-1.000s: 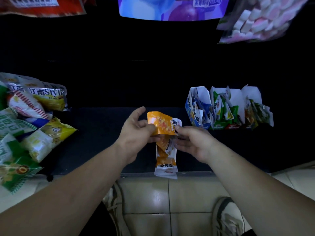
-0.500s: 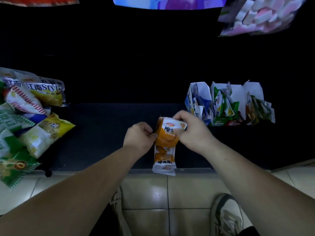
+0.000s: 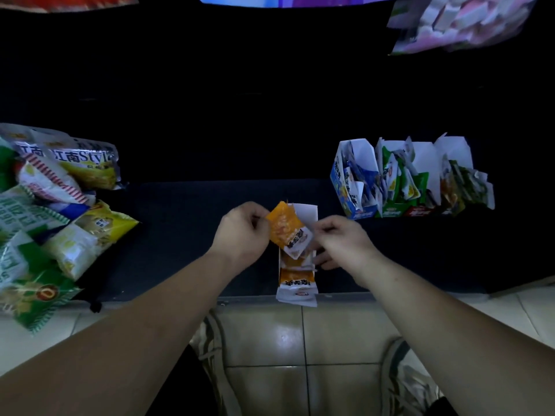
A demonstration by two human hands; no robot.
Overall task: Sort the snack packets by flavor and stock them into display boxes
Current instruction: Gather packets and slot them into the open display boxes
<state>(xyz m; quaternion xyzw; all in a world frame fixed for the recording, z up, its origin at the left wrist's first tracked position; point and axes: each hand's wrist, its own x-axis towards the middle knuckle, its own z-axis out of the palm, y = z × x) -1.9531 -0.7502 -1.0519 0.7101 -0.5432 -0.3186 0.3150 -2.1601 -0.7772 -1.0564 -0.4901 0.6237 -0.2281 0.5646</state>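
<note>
Two hands meet over an open display box [image 3: 309, 210] at the near edge of the dark table [image 3: 186, 223]. Left hand [image 3: 241, 234] pinches an orange snack packet [image 3: 285, 228] above the box; right hand [image 3: 342, 240] is curled, grip indeterminate. Three filled display boxes [image 3: 411, 178] stand well apart to the right.

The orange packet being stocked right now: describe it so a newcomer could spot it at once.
On the dark counter, an open white display box lies between the two hands. The orange packet is pinched by the left hand, tilted over that box. Unlike the orange packets lying in the box, it is lifted clear.
</note>
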